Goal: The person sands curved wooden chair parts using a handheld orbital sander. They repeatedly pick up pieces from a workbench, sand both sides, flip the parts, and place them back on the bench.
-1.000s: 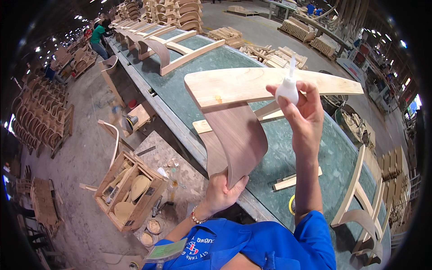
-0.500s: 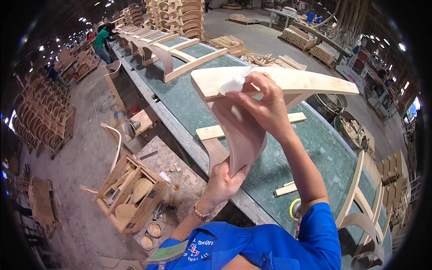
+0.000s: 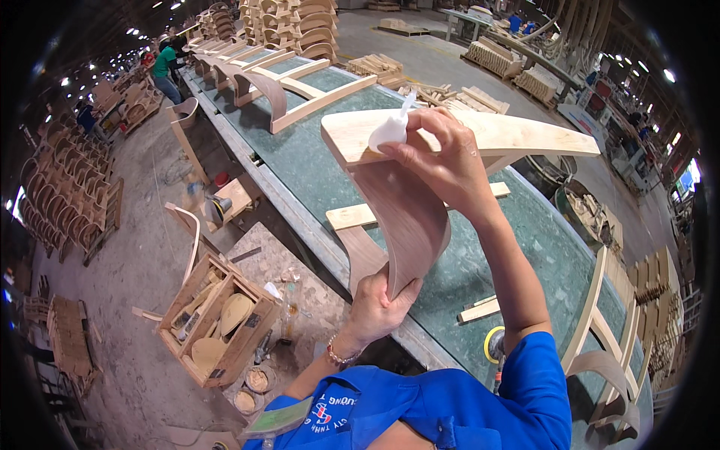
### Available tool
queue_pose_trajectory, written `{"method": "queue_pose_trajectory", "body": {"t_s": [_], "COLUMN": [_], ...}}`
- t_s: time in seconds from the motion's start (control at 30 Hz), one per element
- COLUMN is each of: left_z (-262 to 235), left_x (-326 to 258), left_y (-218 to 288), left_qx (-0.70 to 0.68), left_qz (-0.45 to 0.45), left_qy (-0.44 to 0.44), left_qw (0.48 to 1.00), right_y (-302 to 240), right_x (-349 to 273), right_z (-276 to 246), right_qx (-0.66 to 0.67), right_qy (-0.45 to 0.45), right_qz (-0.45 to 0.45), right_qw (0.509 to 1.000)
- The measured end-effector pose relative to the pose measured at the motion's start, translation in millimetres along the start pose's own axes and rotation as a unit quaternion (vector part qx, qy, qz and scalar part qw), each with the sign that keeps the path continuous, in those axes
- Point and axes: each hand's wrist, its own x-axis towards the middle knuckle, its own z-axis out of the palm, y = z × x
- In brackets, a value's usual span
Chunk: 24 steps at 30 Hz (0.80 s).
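Right hand (image 3: 439,161) clamps a white squeeze bottle (image 3: 390,131), tip-up, against the pale top rail (image 3: 517,135) of the chair part, while below it the left hand (image 3: 375,304) grips the curved dark-brown panel (image 3: 405,217) at its lower edge, above the green workbench (image 3: 300,165).

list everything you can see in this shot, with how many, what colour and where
chair part: one, brown curved panel joined to a pale wood rail, held up over the bench
squeeze bottle: one, white, tip up at the rail's left end
workbench: one, long, green top, running up the middle
chair frames: several, pale and brown, far end of bench
wooden crate: one, on the floor at left, holding pale oval pieces
tape roll: one, yellow, near bench edge
left hand: grips the panel's lower end
right hand: holds the bottle
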Motion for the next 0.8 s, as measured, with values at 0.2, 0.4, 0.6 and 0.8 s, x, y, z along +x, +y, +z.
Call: {"method": "queue_pose_trajectory", "body": {"t_s": [0.2,0.4,0.6,0.8], "left_z": [-1,-35,-53,-51], "left_x": [4,42,83,108], "left_y": [7,-8,-27,-36], "left_qx": [0.094,0.130,0.074,-0.009], "left_qz": [0.070,0.073,0.070,0.032], "left_qy": [0.006,0.012,0.020,0.037], "left_qw": [0.993,0.989,0.995,0.999], "right_y": [-4,0,50,60], "right_x": [-6,-87,-242,-392], "right_z": [-8,-63,-30,125], "right_qx": [0.003,-0.065,0.210,0.279], "right_qy": [-0.010,0.018,-0.103,-0.366], "right_qz": [-0.022,0.160,0.444,0.589], "right_qw": [1.000,0.985,0.865,0.664]}}
